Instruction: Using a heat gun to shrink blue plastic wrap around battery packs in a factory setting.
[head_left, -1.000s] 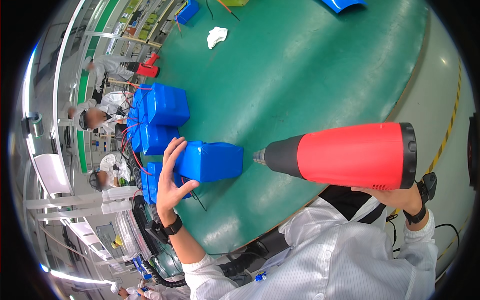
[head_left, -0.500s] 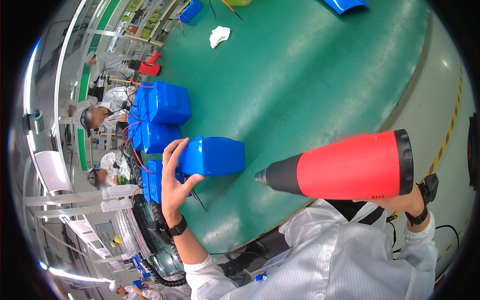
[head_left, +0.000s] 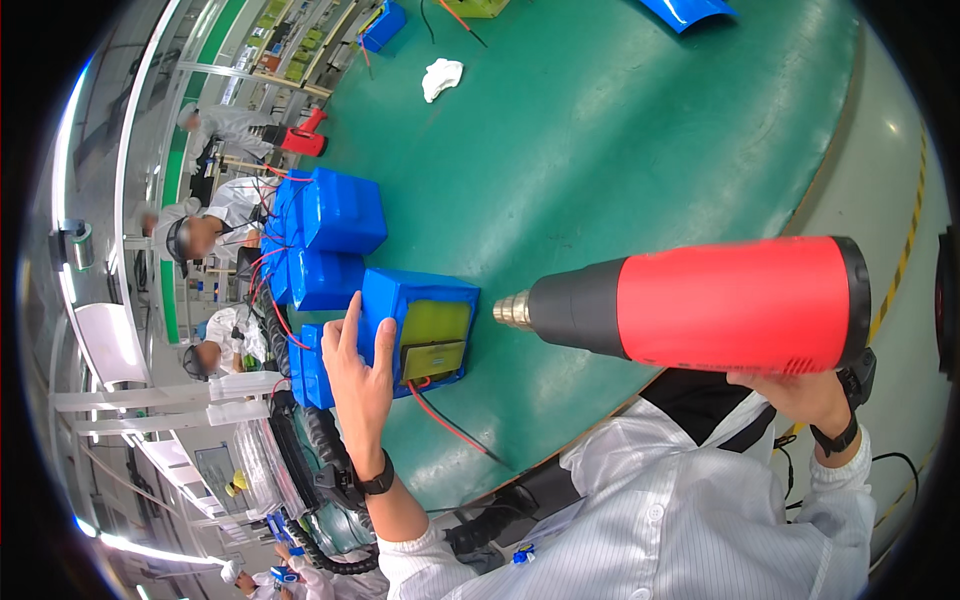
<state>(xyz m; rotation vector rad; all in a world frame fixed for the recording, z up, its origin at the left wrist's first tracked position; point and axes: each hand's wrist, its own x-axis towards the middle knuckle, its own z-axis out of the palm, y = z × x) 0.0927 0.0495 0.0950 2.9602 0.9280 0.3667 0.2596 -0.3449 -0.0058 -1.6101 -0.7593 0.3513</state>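
Note:
My left hand (head_left: 362,385) grips the left side of a battery pack (head_left: 415,285) wrapped in blue film, its thumb and fingers around a corner. The pack's uncovered end shows a yellow-green face (head_left: 437,330) with a small dark-edged board, and red and black wires (head_left: 450,425) trail from it onto the table. My right hand (head_left: 795,395) holds a red and black heat gun (head_left: 735,305), its fingers partly hidden under the body. The gun's metal nozzle (head_left: 512,311) points left toward the pack, a short distance off and not touching it.
Several blue-wrapped packs (head_left: 345,210) with red and black wires stand at the left on the green table (head_left: 600,180). Another red heat gun (head_left: 300,137) lies beyond them. A crumpled white cloth (head_left: 441,78) and a blue sheet (head_left: 685,10) lie farther back. People in white work at the left.
My left hand has turned the pack, so its yellow-green end and wires now show. The heat gun has shifted slightly up, its nozzle now nearer the pack.

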